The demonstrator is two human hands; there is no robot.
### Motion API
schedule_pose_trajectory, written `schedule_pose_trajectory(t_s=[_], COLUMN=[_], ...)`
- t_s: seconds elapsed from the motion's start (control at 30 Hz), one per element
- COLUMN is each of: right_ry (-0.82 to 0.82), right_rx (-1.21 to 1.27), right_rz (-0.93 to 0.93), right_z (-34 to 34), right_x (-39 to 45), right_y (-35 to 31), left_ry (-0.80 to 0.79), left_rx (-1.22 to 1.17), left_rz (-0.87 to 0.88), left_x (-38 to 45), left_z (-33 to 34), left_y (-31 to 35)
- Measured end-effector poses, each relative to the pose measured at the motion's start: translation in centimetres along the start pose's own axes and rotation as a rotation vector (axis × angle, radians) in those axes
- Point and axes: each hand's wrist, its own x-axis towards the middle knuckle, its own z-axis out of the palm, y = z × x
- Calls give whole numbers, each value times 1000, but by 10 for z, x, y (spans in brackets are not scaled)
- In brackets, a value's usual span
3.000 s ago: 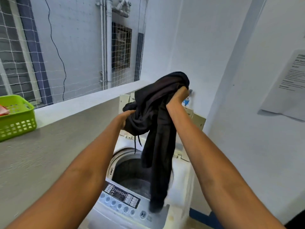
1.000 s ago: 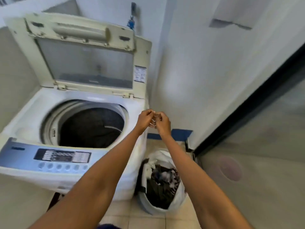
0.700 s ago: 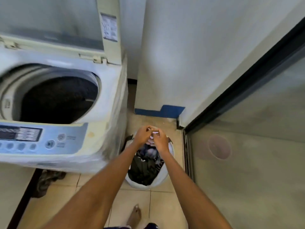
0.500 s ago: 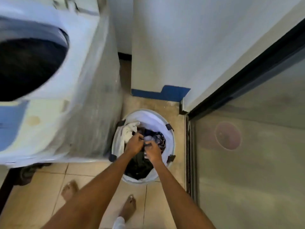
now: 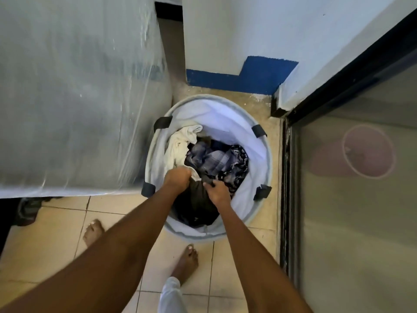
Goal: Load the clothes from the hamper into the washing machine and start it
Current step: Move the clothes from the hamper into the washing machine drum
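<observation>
A round white hamper (image 5: 225,109) with black tabs stands on the floor right of the washing machine (image 5: 74,91), whose plastic-wrapped side fills the upper left. Inside lie a white cloth (image 5: 178,145), blue patterned clothes (image 5: 216,159) and a dark garment (image 5: 196,199). My left hand (image 5: 177,178) is fisted on the dark garment near the white cloth's edge. My right hand (image 5: 216,190) grips the same dark garment beside it. The machine's tub is out of view.
A white wall with a blue base strip (image 5: 239,77) stands behind the hamper. A black-framed glass door (image 5: 361,199) runs along the right. My bare feet (image 5: 185,263) stand on beige tiles just before the hamper. Dark cloth (image 5: 27,208) lies under the machine's corner.
The black garment went into the tub. The view swung down from the machine to the hamper. Both hands dropped into the hamper and closed on a dark garment.
</observation>
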Motion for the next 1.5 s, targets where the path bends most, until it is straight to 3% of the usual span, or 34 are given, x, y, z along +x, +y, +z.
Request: schedule_pose_trajectory(t_s=[0.17, 0.27, 0.4, 0.5, 0.57, 0.67, 0.73, 0.83, 0.9, 0.97, 1.03, 1.17, 1.23, 1.37, 1.5], right_ry=[253, 380, 472, 488, 446, 235, 143, 237, 294, 388, 478, 605, 657, 669, 766], right_rx=[618, 829, 927, 876, 700, 245, 132, 102, 143, 82, -53, -78, -20, 95, -212], right_rz=[-41, -45, -93, -148, -185, -262, -351, -685, -801, -801, -714, -774, -813, -859, -798], right_z=[-42, -77, -131, -171, -196, -235, -259, -289, -306, -321, -339, -377, -391, -404, -404], right_x=[-47, -82, -138, -189, -218, -265, -295, -344, -380, -410, -428, -468, -484, -505, -511], right_y=[-42, -73, -129, -165, -187, -220, -246, -288, -314, -331, -344, -369, -386, -408, -411], left_ry=[472, 523, 577, 547, 528, 458, 399, 332, 254, 239, 245, 166, 218, 376, 865], left_rx=[-521, -976, -1302, -1230, -1173, -986, -895, -838, -754, -602, -386, 24, -44, -573, -886], left_rz=[-171, -311, -125, 99, 180, 304, 392, 474, 515, 553, 514, 217, 148, 211, 299], left_x=[-41, -70, -112, -153, -185, -246, -282, -327, -352, -378, -396, -414, -418, -431, -440], left_z=[-46, -104, -210, -286, -331, -395, -438, -489, -514, -535, -555, -579, -581, -589, -611], left_y=[1, 7, 32, 48, 54, 62, 67, 71, 77, 81, 76, 34, 16, 5, -1])
